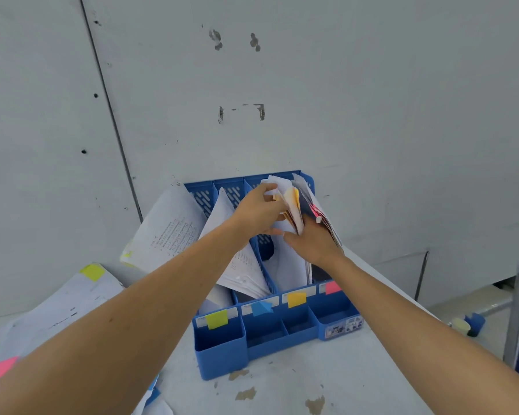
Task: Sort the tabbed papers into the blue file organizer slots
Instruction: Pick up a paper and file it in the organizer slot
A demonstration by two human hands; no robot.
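Blue plastic file organizer [222,351] upright at the back of a white bench [282,384], hard against a scuffed grey wall [342,85]; four tall slots with perforated dividers, low square cups along the front. Small sticky flags on the front rail, one per slot: lime yellow flag [217,319], blue flag [261,308], orange-yellow flag [296,299], pink flag [332,287]. Tabbed papers [291,205], a thin floppy sheaf of white sheets with orange-yellow showing at the edge, standing in the third slot from the left and fanned open at the top. Left hand [256,212] high on the sheaf, fingers curled over its upper corner and gripping it. Right hand [312,244] lower down, thumb against the near edge, fingers tucked behind the sheets and holding them. Pink-tabbed sheets [315,211] just to the right, leaning in the fourth slot. Printed sheets [165,229] sagging out of the first slot, more white sheets [240,271] slanting in the second. Loose pile of paper [57,307] flat on the bench to the left, with a yellow tab [93,271] and a pink tab [0,369]. Bench paint chipped in brown patches near the front.
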